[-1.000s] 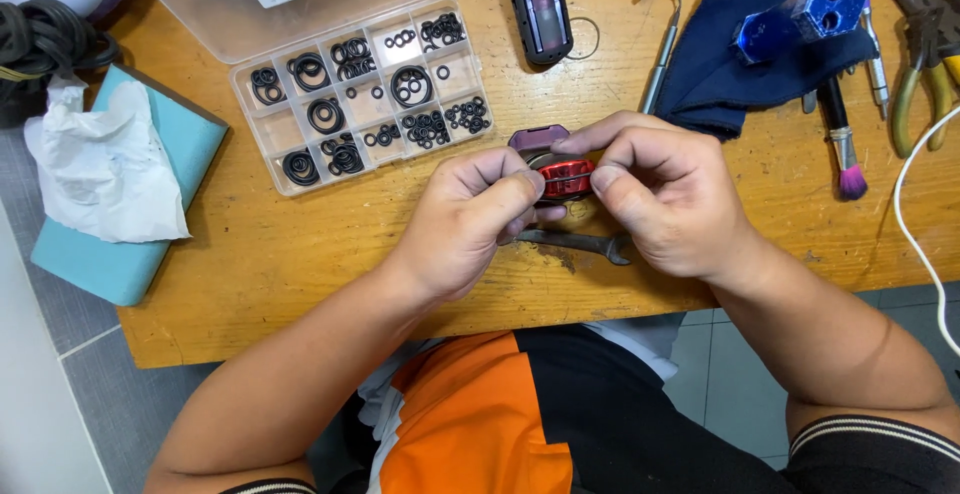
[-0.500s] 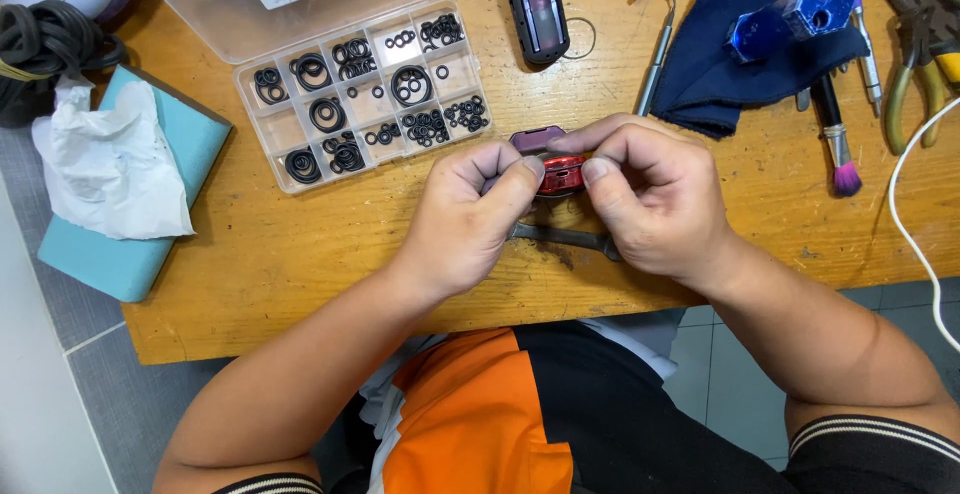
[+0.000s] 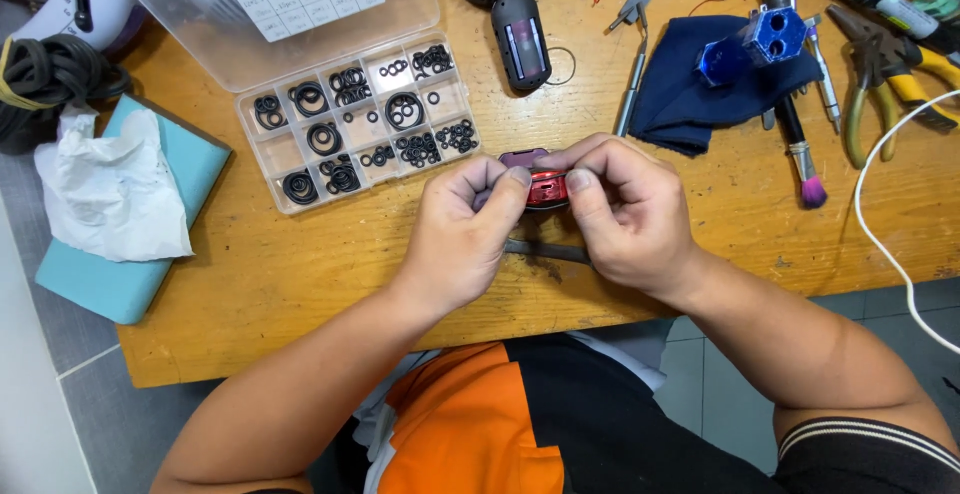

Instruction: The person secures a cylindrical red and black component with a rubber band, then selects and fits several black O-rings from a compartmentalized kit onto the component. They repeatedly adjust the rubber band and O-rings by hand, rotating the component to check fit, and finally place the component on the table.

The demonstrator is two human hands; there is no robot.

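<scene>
Both of my hands meet over the middle of the wooden table [image 3: 300, 284]. My left hand [image 3: 462, 234] and my right hand [image 3: 625, 214] together pinch a small red and purple metal part [image 3: 540, 182] between thumbs and fingertips. Most of the part is hidden by my fingers. A dark slim tool [image 3: 545, 251] lies on the table just under my hands. A clear plastic organiser box [image 3: 360, 126] with several compartments of black O-rings stands open just beyond my left hand.
A dark blue cloth [image 3: 690, 94] with a blue metal part [image 3: 760, 44] lies at the back right, beside a pink-tipped brush [image 3: 805, 169], yellow-handled pliers [image 3: 880, 84] and tweezers [image 3: 630, 64]. A black device [image 3: 520, 39] sits at the back. White tissue on a teal pad [image 3: 110, 204] is left.
My hands have shifted very slightly while keeping hold of the red part; nothing else on the table has moved.
</scene>
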